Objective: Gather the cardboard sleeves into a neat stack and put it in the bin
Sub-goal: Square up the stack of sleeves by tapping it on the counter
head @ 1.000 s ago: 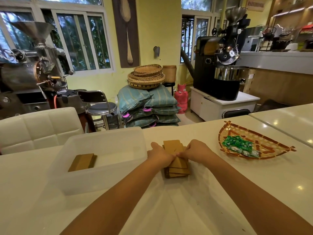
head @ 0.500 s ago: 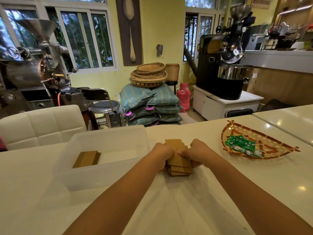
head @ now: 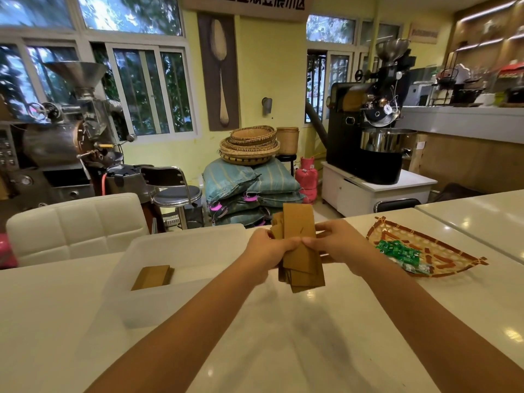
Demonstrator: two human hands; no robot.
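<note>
A loose stack of brown cardboard sleeves point(head: 301, 259) is held up off the white table, tilted and uneven, some sleeves sticking out at the top and bottom. My left hand point(head: 268, 248) grips its left side and my right hand point(head: 337, 243) grips its right side. A translucent white plastic bin point(head: 175, 296) sits on the table just left of my hands. Inside it lies a small neat stack of sleeves point(head: 153, 277) near its left wall.
A woven fan-shaped tray point(head: 453, 258) with green packets point(head: 398, 251) lies on the table to the right. A white padded chair back point(head: 73, 225) stands behind the table's far left edge. A second table point(head: 482, 211) adjoins at the right.
Both hands have lifted the sleeve stack off the table, where it lay before, and the stack now stands more upright between them.
</note>
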